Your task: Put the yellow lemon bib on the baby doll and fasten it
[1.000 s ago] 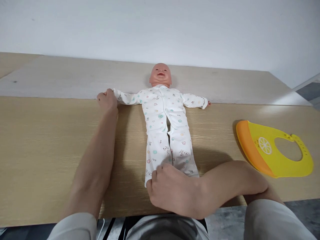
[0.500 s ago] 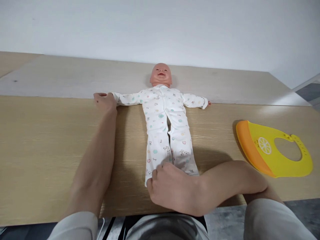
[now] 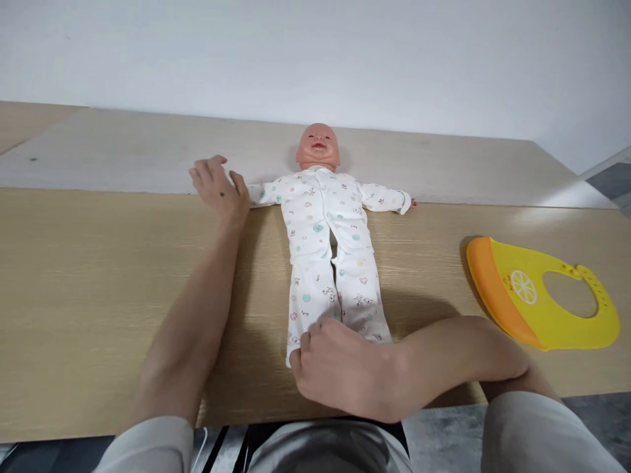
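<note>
A baby doll (image 3: 318, 146) lies on its back, arms stretched out, in a white printed shirt (image 3: 308, 207) and matching trousers (image 3: 313, 289). My left hand (image 3: 219, 190) is at the end of the doll's sleeve on the left, fingers apart and raised; it covers the cuff and the doll's hand there. Curled over the lower end of the trousers, my right hand (image 3: 340, 368) is closed on a trouser leg by the hem. Its fingertips and the doll's feet are hidden. At the other sleeve, the doll's small hand (image 3: 413, 203) pokes out of the cuff.
A yellow bib (image 3: 537, 295) with an orange pocket and a citrus-slice print lies on the wooden table (image 3: 98, 282) to the right. Behind the table rises a white wall (image 3: 315, 59). The table's front edge runs close to my body.
My left hand has let go of the sleeve end, moved slightly right and up, and its fingers have spread. My right hand and the doll have stayed in place.
</note>
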### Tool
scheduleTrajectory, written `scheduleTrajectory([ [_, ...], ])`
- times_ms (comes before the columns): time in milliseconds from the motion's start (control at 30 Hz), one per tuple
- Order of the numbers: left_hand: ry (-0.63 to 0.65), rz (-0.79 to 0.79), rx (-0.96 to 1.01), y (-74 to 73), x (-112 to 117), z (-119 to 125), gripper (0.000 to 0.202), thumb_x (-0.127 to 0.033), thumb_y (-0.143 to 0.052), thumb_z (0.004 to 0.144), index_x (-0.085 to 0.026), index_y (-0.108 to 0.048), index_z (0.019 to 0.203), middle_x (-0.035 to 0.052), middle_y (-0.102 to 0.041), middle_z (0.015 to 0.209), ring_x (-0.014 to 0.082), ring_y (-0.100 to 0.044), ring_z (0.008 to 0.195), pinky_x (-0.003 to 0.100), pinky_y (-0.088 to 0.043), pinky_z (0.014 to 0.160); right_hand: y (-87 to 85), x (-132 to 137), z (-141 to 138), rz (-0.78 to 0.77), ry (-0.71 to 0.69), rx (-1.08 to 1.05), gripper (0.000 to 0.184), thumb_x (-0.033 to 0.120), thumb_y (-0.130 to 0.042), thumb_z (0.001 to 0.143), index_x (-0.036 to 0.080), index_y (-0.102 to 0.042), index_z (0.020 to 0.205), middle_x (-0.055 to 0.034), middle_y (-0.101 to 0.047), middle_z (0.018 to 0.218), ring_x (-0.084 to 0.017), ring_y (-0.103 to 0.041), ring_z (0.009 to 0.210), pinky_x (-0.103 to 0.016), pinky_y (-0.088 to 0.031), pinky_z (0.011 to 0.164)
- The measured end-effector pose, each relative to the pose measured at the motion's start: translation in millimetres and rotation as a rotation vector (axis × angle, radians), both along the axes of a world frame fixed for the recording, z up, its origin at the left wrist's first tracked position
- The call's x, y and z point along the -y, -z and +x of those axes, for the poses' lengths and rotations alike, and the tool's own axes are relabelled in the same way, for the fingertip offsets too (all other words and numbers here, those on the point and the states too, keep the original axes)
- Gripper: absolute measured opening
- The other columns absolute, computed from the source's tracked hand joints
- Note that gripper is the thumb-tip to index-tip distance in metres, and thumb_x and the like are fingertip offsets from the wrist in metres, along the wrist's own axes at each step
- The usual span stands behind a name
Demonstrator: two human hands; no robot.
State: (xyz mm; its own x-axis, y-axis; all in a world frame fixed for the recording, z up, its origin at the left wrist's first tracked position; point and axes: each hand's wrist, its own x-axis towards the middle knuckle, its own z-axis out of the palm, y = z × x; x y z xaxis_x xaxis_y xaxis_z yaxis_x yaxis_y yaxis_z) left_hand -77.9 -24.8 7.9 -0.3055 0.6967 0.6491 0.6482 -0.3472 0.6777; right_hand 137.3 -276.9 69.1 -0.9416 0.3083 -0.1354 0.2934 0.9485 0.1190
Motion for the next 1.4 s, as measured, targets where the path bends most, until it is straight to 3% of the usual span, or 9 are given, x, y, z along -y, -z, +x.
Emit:
scheduleTrajectory([
  [133, 0.236, -0.076, 0.05, 3.4, 2, 11, 0.021, -0.031, -0.068, 0.075, -0.024, -0.05, 0.081, 0.0145, -0.053, 0.111, 0.0393, -0.026, 0.136, 0.058, -0.029, 0.101, 3.6, 2, 0, 0.03, 0.001, -0.035, 0.032, 0.015, -0.043, 0.066, 0.02, -0.072, 0.079, 0.0011, -0.059, 0.062, -0.011, -0.059, 0.055, -0.025, -0.039, 0.054],
  [333, 0.144, -0.083, 0.079, 17.2, -8, 7, 0.029, -0.031, -0.07, 0.072, -0.024, -0.042, 0.066, 0.0119, -0.052, 0.09, 0.0409, -0.032, 0.129, 0.061, -0.018, 0.107, 1.0, -1, 1, 0.081, -0.015, -0.028, 0.03, 0.014, -0.04, 0.068, 0.021, -0.067, 0.079, 0.0029, -0.054, 0.062, -0.014, -0.057, 0.053, -0.026, -0.043, 0.053],
  [600, 0.247, -0.004, -0.155, 12.3, 1, 42, 0.026, -0.023, -0.058, 0.078, -0.024, -0.038, 0.063, 0.0065, -0.045, 0.068, 0.0335, -0.052, 0.094, 0.053, -0.032, 0.099, -31.7, -26, 11, -0.168, 0.003, -0.033, 0.027, 0.013, -0.037, 0.084, 0.017, -0.063, 0.091, -0.0002, -0.054, 0.066, -0.016, -0.058, 0.059, -0.026, -0.042, 0.054],
  [767, 0.192, -0.056, -0.204, 19.0, 2, 51, 0.024, -0.031, -0.052, 0.085, -0.024, -0.04, 0.066, 0.0055, -0.046, 0.063, 0.0298, -0.056, 0.085, 0.046, -0.041, 0.088, -62.6, -112, 64, -0.358, 0.486, -0.225, 0.015, 0.018, -0.051, 0.087, 0.017, -0.066, 0.09, 0.0005, -0.065, 0.085, -0.009, -0.058, 0.076, -0.022, -0.043, 0.072],
  [867, 0.114, -0.047, -0.279, 25.5, -1, 49, 0.023, -0.032, -0.042, 0.09, -0.023, -0.044, 0.07, 0.0085, -0.053, 0.068, 0.0282, -0.058, 0.081, 0.044, -0.043, 0.081, -51.7, -171, 117, -0.174, 0.86, -0.527, 0.021, 0.017, -0.057, 0.081, 0.013, -0.068, 0.098, -0.0054, -0.067, 0.094, -0.014, -0.06, 0.085, -0.024, -0.046, 0.074],
  [967, 0.077, -0.031, -0.336, 30.3, -4, 47, 0.025, -0.032, -0.036, 0.092, -0.023, -0.046, 0.071, 0.0109, -0.057, 0.07, 0.0278, -0.058, 0.077, 0.043, -0.044, 0.076, -26.5, -209, 164, -0.155, 1.13, -0.491, 0.039, 0.024, -0.069, 0.073, 0.014, -0.067, 0.112, -0.0096, -0.064, 0.115, -0.021, -0.06, 0.098, -0.026, -0.049, 0.072],
  [1067, 0.068, -0.019, -0.372, 31.8, -5, 46, 0.027, -0.032, -0.034, 0.093, -0.023, -0.047, 0.072, 0.0111, -0.058, 0.069, 0.027, -0.058, 0.074, 0.042, -0.043, 0.074, -7.9, -225, 194, -0.323, 1.333, -0.454, 0.041, 0.026, -0.07, 0.075, 0.015, -0.066, 0.115, -0.0096, -0.065, 0.114, -0.018, -0.062, 0.088, -0.025, -0.051, 0.068],
  [1167, 0.055, -0.001, -0.407, 31.8, -5, 46, 0.028, -0.032, -0.032, 0.094, -0.022, -0.047, 0.072, 0.0104, -0.058, 0.069, 0.0256, -0.058, 0.072, 0.041, -0.043, 0.072, -1.8, -229, 210, -0.251, 1.465, -0.474, 0.024, 0.019, -0.066, 0.077, 0.013, -0.069, 0.1, -0.0081, -0.069, 0.1, -0.017, -0.063, 0.087, -0.027, -0.052, 0.077],
  [1400, 0.033, 0.022, -0.37, 36.0, -7, 45, 0.029, -0.032, -0.035, 0.095, -0.022, -0.05, 0.072, 0.0093, -0.059, 0.069, 0.0247, -0.06, 0.074, 0.039, -0.044, 0.073, 1.4, -230, 214, -0.441, 1.523, -0.554, 0.019, 0.013, -0.064, 0.079, 0.01, -0.066, 0.097, -0.0088, -0.067, 0.076, -0.014, -0.063, 0.066, -0.03, -0.053, 0.072],
])
